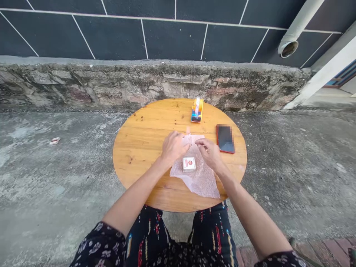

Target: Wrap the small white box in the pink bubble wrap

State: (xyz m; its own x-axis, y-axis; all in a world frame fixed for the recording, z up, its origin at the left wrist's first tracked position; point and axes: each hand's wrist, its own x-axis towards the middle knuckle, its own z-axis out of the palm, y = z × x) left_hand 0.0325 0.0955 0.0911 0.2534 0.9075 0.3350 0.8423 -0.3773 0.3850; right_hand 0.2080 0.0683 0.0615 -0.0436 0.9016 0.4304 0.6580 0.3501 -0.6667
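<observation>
A sheet of clear bubble wrap (204, 185) lies spread at the near middle of the round table. On it rests a small white box (189, 164) with red print on top. My left hand (174, 146) is over the sheet's far left edge, palm down, fingers stretched and thumb apart. Opposite it, my right hand (209, 151) is at the sheet's far right edge, thumb and forefinger brought together in a pinch. Whatever is between those fingertips is too small to make out. Neither hand touches the box.
A yellow and blue tape dispenser (197, 111) stands near the far edge of the wooden table (141, 148). To the right of my right hand lies a phone (226, 139) with a red edge. Behind the table runs a low stone ledge (111, 87) below a dark wall.
</observation>
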